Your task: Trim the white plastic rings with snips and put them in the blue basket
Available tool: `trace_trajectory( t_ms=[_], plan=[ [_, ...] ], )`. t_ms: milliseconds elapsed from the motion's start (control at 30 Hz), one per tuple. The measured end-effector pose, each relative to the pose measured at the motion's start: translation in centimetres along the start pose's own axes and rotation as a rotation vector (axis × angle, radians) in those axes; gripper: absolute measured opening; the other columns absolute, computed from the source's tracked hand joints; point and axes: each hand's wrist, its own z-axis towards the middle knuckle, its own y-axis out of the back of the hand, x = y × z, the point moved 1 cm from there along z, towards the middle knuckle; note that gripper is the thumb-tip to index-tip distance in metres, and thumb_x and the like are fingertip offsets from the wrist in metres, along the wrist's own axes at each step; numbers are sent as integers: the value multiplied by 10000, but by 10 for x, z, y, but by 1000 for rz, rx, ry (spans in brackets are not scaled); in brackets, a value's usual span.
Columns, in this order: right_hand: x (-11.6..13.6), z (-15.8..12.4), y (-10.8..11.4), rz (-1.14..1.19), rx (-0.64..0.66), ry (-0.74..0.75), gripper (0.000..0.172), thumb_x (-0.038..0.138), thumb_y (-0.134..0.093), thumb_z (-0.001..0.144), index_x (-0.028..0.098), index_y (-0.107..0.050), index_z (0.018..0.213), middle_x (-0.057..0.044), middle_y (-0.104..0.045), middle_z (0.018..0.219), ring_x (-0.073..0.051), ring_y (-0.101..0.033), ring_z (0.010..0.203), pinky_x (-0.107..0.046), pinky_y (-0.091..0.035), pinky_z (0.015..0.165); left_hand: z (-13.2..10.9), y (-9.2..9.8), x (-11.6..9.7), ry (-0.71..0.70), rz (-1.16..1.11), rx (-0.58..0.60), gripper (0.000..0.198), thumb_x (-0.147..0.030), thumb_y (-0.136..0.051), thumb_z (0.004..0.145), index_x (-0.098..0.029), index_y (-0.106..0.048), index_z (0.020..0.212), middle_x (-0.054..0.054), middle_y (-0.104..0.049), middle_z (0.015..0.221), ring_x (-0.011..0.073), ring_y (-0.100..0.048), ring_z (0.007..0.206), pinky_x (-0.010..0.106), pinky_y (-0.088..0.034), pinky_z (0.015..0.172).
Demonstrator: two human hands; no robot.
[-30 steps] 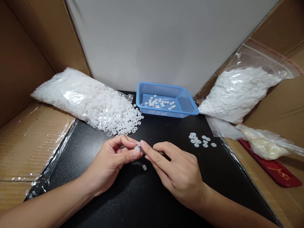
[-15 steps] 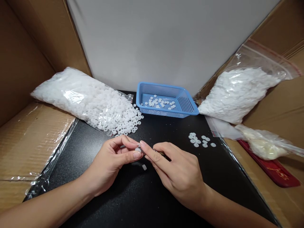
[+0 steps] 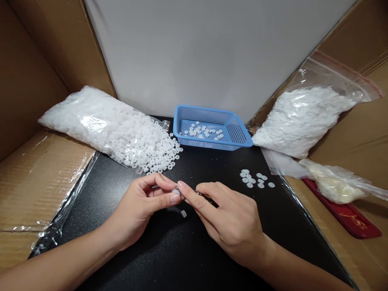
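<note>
My left hand (image 3: 144, 202) is closed, pinching a small white plastic piece (image 3: 176, 191) between thumb and fingers. Against it rests the index fingertip of my right hand (image 3: 230, 218), whose fingers are curled round a small metal tool (image 3: 199, 193). Only glints of that tool show, so its kind is hidden. Just below the fingertips a loose white plastic piece (image 3: 183, 214) lies on the black tabletop (image 3: 163, 258).
White rings spill from a clear bag (image 3: 100, 117) at left. A blue basket (image 3: 212, 145) at the back holds several white pieces. Flat white discs (image 3: 248, 178) lie to the right, near a bag of white pieces (image 3: 303, 117) and a red tray (image 3: 357, 222). Cardboard walls flank the table.
My right hand has shifted very slightly, and its index fingertip sits a touch lower on the piece. My left hand keeps its pinch. Little else differs.
</note>
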Motion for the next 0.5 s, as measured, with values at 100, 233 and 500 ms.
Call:
trace_trajectory(
  t_ms=[100, 233, 500],
  plan=[
    [0, 0, 1, -5, -3, 8, 319, 122, -521, 1020, 157, -714, 1271, -41, -724, 801, -123, -603, 666, -243, -439, 602, -1, 1, 1, -5, 12, 7, 168, -158, -918, 674, -168, -754, 709, -19, -745, 770, 85, -688, 733, 153, -560, 723],
    [-1, 1, 0, 56, -4, -22, 323, 110, -523, 1016, 171, -708, 1274, -32, -710, 800, -123, -613, 677, -239, -452, 600, 1, 4, 3, -41, 61, 48, 160, -132, -896, 705, -182, -763, 779, -12, -772, 785, 87, -704, 742, 159, -565, 745],
    [-55, -11, -26, -49, 122, -402, 316, 319, -483, 1052, 195, -697, 1247, -65, -670, 973, -152, -637, 637, -271, -443, 489, 5, 9, -2, -272, 208, 47, 434, -109, -869, 735, -266, -749, 1122, 16, -801, 908, 182, -767, 890, 248, -618, 793]
  ],
)
